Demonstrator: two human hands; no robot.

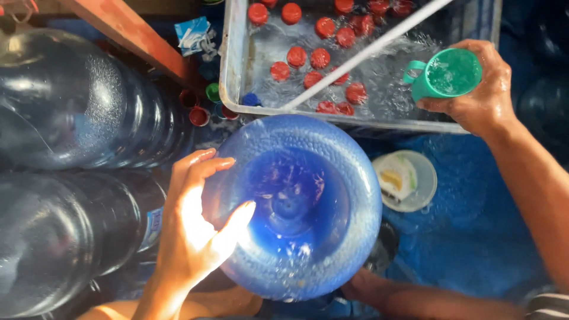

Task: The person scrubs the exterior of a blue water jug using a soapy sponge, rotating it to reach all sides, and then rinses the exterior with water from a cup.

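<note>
Your left hand point(192, 237) lies flat on the upturned base of a big blue water jug point(296, 207), fingers spread and thumb reaching toward the dimple in the middle; it presses against the jug rather than closing around it. The jug stands upside down right in front of you, wet with droplets. Your right hand point(477, 95) is wrapped tight around a green plastic mug point(450, 74), held over the near right corner of a metal basin point(234, 65) of water where red bottle caps point(320, 57) float. Two more large jugs point(71, 101) lie to your left.
</note>
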